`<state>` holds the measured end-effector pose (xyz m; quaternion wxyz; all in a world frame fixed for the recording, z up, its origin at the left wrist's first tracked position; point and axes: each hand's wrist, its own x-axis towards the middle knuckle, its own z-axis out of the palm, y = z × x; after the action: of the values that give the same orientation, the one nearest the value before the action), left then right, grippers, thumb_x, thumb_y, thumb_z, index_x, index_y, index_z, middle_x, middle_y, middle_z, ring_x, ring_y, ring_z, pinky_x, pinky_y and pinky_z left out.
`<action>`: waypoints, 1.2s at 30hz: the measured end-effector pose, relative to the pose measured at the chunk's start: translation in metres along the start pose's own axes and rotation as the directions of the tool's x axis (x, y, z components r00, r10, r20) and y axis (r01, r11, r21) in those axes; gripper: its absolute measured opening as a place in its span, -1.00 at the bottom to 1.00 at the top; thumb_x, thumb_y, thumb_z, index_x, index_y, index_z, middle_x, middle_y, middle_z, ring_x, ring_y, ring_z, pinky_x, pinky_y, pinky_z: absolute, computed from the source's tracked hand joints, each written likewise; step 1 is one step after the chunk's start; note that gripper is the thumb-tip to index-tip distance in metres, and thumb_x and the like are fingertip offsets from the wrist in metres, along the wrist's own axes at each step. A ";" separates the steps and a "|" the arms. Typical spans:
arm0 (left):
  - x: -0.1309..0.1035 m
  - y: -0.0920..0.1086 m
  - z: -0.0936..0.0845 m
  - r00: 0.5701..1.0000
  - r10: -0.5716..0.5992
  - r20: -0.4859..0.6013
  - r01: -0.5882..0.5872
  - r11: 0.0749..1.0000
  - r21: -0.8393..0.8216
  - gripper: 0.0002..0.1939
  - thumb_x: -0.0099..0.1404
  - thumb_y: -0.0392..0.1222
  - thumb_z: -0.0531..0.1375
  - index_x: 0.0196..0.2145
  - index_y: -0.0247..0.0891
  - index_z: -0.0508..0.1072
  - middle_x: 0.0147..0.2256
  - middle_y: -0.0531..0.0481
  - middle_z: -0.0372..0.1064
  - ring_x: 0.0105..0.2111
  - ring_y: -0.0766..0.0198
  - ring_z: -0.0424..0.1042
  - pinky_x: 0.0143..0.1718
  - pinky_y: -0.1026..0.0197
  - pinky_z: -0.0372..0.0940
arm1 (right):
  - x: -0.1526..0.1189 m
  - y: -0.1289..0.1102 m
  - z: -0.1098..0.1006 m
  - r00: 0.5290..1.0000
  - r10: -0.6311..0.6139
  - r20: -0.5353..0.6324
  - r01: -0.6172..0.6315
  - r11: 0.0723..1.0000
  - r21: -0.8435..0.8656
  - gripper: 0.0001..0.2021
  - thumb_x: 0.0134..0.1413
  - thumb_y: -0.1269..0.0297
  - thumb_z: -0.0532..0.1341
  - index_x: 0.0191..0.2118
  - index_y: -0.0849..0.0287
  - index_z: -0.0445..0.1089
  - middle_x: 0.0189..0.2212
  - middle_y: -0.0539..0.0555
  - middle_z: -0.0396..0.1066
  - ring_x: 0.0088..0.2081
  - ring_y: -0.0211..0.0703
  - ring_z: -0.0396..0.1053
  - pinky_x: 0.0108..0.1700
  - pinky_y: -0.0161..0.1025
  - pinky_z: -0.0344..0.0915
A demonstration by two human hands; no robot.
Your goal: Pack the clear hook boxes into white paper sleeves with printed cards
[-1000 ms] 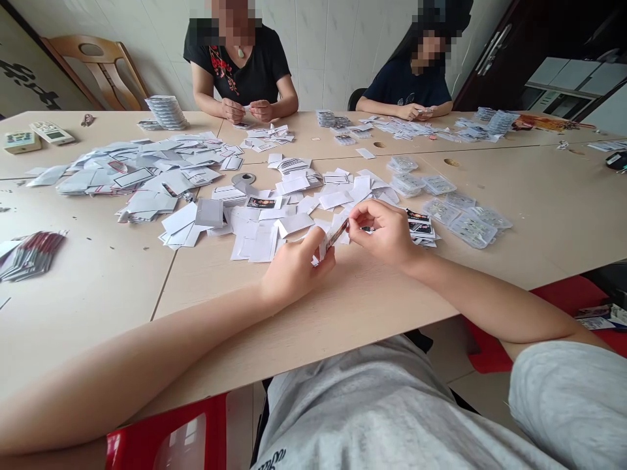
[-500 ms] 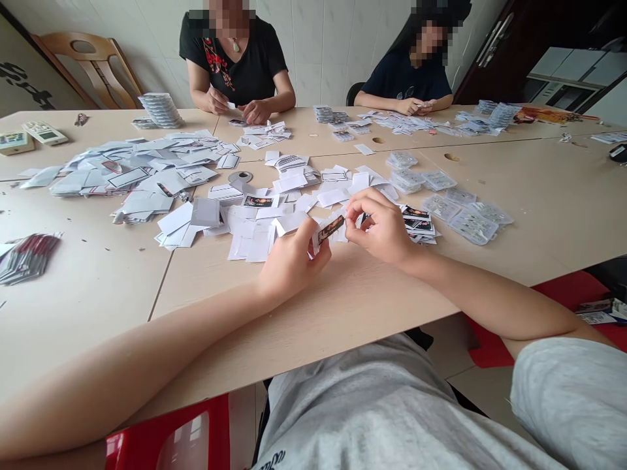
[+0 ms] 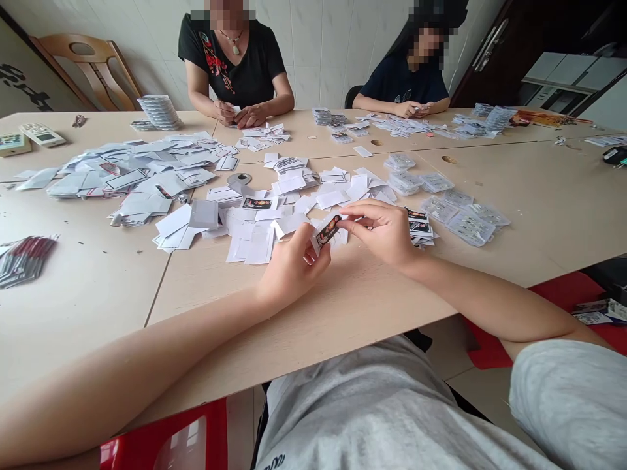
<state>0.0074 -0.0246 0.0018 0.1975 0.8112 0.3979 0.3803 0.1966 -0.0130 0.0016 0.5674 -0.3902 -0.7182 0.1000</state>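
on my feed the left hand [image 3: 291, 261] has its thumb and fingers closed on a small printed card [image 3: 327, 232], pinching it by its near end. the card is tilted, between the two hands, with its dark printed face showing to me. i see the right hand [image 3: 379, 232] with thumb and forefinger brought together at the card's other end, pinching there; i can't tell how firmly, and its remaining fingers are curled and partly hidden.

just beyond the left hand i have a spread of white packets [image 3: 251, 243], with a tape roll [image 3: 239, 179] lying farther out past them. just to the right of the right hand sits a pile of dark-printed cards [image 3: 418, 226], partly covered by that hand, and farther right are clear plastic boxes [image 3: 471, 226]. well to the left of the left hand i see a bundle of packets [image 3: 27, 262], and a larger heap of packets [image 3: 130, 173] lies ahead of it. all of it rests on the pale table [image 3: 220, 349]. across from the hands, two co-workers sit, one in a black top [image 3: 255, 68], one in a dark blue shirt [image 3: 410, 81].
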 end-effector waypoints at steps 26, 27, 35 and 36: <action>0.021 -0.008 -0.001 0.994 -0.055 -0.095 0.062 0.995 0.077 -0.72 0.16 -0.23 0.11 -0.51 -0.19 0.00 -0.66 0.19 0.08 -0.67 0.43 0.03 -0.61 0.31 -0.01 | 0.006 0.005 0.012 0.990 -0.140 0.036 0.144 0.972 -0.186 -0.93 0.12 0.43 0.12 -0.34 0.13 0.30 -0.37 0.06 0.34 -0.34 -0.21 0.34 -0.29 -0.22 0.34; 0.022 -0.008 -0.001 0.994 -0.049 -0.098 0.057 0.995 0.078 -0.72 0.15 -0.23 0.11 -0.51 -0.19 0.00 -0.67 0.19 0.07 -0.67 0.43 0.03 -0.61 0.31 -0.01 | 0.005 0.005 0.012 0.988 -0.146 0.040 0.151 0.970 -0.190 -0.93 0.13 0.43 0.11 -0.34 0.13 0.29 -0.37 0.06 0.34 -0.35 -0.21 0.33 -0.28 -0.22 0.33; 0.021 -0.013 0.002 0.995 -0.027 -0.099 0.033 0.998 0.059 -0.74 0.15 -0.22 0.11 -0.50 -0.18 0.01 -0.65 0.18 0.11 -0.66 0.42 0.11 -0.62 0.32 0.01 | 0.003 0.003 0.013 0.990 -0.122 0.074 0.136 0.964 -0.229 -0.92 0.15 0.43 0.07 -0.34 0.11 0.21 -0.37 0.07 0.33 -0.32 -0.16 0.31 -0.25 -0.18 0.28; 0.021 -0.014 0.002 0.995 -0.030 -0.093 0.035 0.998 0.054 -0.75 0.16 -0.21 0.11 -0.49 -0.18 0.01 -0.65 0.18 0.11 -0.66 0.42 0.13 -0.62 0.32 0.02 | 0.003 0.003 0.013 0.990 -0.122 0.076 0.136 0.964 -0.230 -0.92 0.15 0.43 0.07 -0.34 0.11 0.21 -0.38 0.07 0.34 -0.31 -0.16 0.31 -0.25 -0.18 0.28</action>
<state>0.0107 0.0003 0.0013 0.1626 0.7914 0.4303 0.4026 0.1866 -0.0052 -0.0025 0.5004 -0.4039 -0.7658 -0.0110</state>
